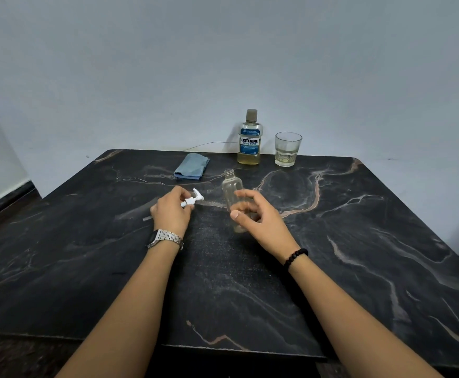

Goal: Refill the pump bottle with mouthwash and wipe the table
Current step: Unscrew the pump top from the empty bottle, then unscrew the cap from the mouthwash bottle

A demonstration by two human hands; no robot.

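Head view: left hand [171, 211] pinches pump head [193, 199]; bottle [233, 197] (uncapped) inside right hand's [258, 216] loose curl.

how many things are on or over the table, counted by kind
Bottles: 2, the mouthwash bottle and the clear pump bottle at the right hand
Pump heads: 1, the white pump held in the left hand
Glasses: 1, the glass
Cloths: 1, the blue cloth
Total: 5

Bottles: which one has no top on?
The small clear pump bottle by the right hand; its neck is open. The Listerine mouthwash bottle is capped.
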